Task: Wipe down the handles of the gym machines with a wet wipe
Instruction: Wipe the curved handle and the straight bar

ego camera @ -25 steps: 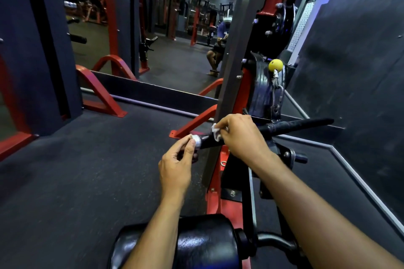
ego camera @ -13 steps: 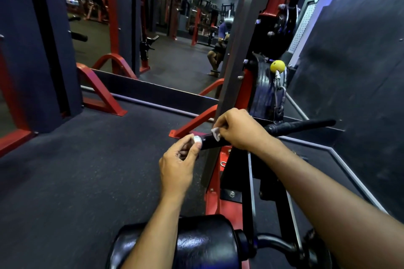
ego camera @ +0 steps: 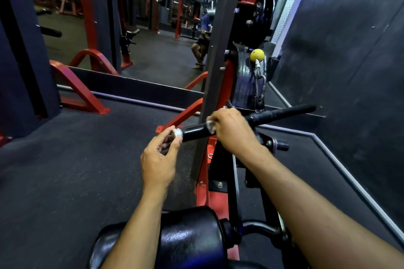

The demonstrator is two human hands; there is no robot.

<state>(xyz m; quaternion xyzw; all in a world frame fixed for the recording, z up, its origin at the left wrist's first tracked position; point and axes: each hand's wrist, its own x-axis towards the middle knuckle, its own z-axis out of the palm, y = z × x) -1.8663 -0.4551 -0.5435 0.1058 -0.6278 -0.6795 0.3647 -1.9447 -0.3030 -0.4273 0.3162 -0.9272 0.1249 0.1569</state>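
Left hand [ego camera: 160, 157] pinches the chrome end cap [ego camera: 177, 132] of the handle bar [ego camera: 258, 118], steadying it. Right hand [ego camera: 232, 131] wraps the wet wipe [ego camera: 211, 125] around the bar beside the cap. Maintain full wrap; stroke along the grip's whole length.

A black handle bar [ego camera: 282, 113] capped in silver crosses a red machine frame [ego camera: 203, 190], a white wet wipe [ego camera: 211, 125] bunched against it. A yellow ball [ego camera: 257, 54] hangs beside black weight plates [ego camera: 242, 85]. The glossy black pad [ego camera: 190, 238] catches bluish light; the speckled floor [ego camera: 65, 170] appears dark grey, edged by a pale grey strip [ego camera: 349, 172].
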